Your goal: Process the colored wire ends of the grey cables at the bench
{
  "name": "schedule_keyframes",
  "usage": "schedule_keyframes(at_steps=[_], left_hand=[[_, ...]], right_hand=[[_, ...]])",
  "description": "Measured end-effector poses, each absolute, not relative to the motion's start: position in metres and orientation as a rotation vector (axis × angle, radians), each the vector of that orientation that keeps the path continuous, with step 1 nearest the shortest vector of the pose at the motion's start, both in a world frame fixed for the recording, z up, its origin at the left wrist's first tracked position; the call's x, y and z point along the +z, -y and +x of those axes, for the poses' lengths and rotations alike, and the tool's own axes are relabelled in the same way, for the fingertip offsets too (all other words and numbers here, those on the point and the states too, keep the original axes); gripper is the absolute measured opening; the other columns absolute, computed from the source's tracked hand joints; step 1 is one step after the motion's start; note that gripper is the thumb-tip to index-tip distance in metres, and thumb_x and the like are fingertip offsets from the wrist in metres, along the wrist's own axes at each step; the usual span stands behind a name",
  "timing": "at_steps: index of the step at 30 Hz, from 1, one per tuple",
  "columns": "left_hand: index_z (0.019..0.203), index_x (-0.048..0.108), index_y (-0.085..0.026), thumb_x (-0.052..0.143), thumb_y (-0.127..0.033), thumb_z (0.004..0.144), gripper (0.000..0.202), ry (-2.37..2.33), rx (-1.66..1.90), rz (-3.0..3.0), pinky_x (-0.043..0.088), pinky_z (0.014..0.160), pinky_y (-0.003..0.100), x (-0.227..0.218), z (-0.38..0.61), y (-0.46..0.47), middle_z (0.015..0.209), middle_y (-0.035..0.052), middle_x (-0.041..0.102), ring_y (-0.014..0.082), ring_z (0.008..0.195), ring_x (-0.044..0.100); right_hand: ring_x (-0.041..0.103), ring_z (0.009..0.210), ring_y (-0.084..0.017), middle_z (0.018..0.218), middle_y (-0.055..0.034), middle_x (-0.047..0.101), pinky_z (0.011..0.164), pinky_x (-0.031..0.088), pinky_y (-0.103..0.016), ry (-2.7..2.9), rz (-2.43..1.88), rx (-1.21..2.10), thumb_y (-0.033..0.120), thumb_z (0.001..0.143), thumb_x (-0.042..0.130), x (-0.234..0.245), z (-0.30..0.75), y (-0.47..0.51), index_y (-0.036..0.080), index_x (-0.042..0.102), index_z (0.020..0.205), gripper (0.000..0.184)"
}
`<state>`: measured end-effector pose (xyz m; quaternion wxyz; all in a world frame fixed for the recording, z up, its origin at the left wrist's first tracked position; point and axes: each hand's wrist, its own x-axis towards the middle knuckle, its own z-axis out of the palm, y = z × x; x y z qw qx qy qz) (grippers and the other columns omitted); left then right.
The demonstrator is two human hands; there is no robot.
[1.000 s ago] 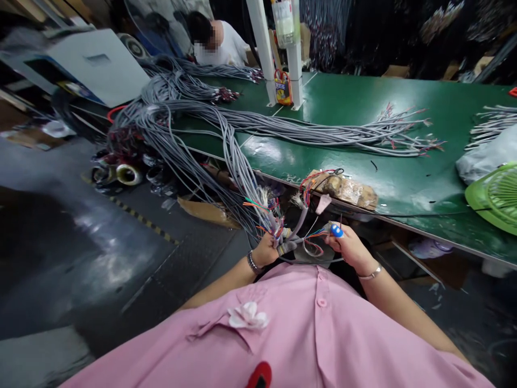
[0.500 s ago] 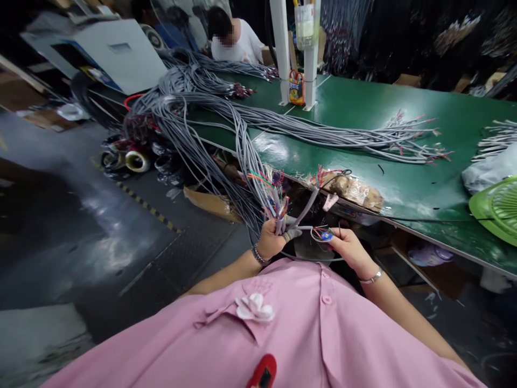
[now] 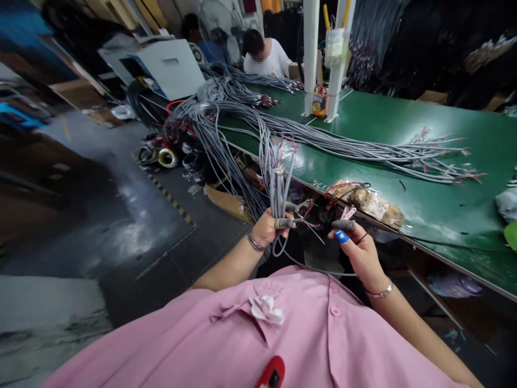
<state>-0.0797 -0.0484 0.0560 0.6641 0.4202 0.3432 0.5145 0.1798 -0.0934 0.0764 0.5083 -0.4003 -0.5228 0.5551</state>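
My left hand (image 3: pixel 269 227) is closed around several grey cables (image 3: pixel 278 188) in front of my body, its fingertips in dark grey covers. Thin coloured wires (image 3: pixel 309 223) fan out of a cable end just past those fingertips, pointing right. More stripped ends with red wires stand up at the top of the bundle. To the right, apart from the wires, is my right hand (image 3: pixel 361 253), with blue tape on the thumb and a dark cover on the index finger. Its thumb and index finger are stretched out leftward, and I see nothing held between them.
Long grey cables (image 3: pixel 323 137) lie across the green table (image 3: pixel 375 116). A tape-wrapped brown block (image 3: pixel 369 202) with a pink clip (image 3: pixel 348 213) sits at the near edge. White posts (image 3: pixel 310 59) rise from the table. Behind it is a person in white (image 3: pixel 269 56).
My right hand has let go of the coloured wires and moved a little right of them. The held bundle now stands more upright, and the view has turned left.
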Motion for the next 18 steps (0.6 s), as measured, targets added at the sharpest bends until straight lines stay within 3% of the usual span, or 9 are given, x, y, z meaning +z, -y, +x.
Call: schedule_keyframes(at_steps=[6,9,13,18], left_hand=[[0.093,0.071,-0.009,0.090,-0.027,0.050,0.051,-0.791,1.064,0.900,0.040,0.031,0.017,0.050,-0.087,0.050,0.063,0.0030,0.070,0.0098,0.035,0.055],[0.085,0.071,-0.008,0.090,-0.029,0.050,0.045,-0.804,1.002,0.917,0.040,0.031,0.017,0.047,-0.087,0.047,0.062,0.0043,0.070,0.0095,0.034,0.054],[0.072,0.069,-0.007,0.088,-0.030,0.052,0.036,-0.840,0.889,0.949,0.039,0.032,0.016,0.046,-0.086,0.045,0.060,0.0054,0.070,0.0090,0.034,0.054],[0.077,0.070,-0.008,0.088,-0.024,0.049,0.037,-0.844,0.853,0.949,0.041,0.032,0.017,0.048,-0.081,0.044,0.061,0.0031,0.069,0.0092,0.035,0.054]], right_hand=[[0.034,0.047,-0.007,0.106,-0.0092,0.073,0.042,0.027,-0.023,1.197,-0.810,1.520,0.035,0.084,0.070,0.081,0.146,0.081,0.023,0.061,0.115,0.034],[0.037,0.047,-0.006,0.108,-0.0077,0.072,0.041,0.026,-0.021,1.162,-0.781,1.591,0.033,0.083,0.070,0.081,0.138,0.076,0.024,0.060,0.117,0.037],[0.060,0.070,-0.014,0.104,-0.0065,0.071,0.049,0.039,-0.021,1.131,-0.740,1.657,0.033,0.079,0.074,0.082,0.135,0.074,0.026,0.062,0.114,0.038],[0.062,0.077,-0.017,0.090,-0.0050,0.070,0.067,0.049,-0.028,1.324,-0.671,1.663,0.034,0.084,0.071,0.085,0.138,0.073,0.024,0.064,0.106,0.025]])
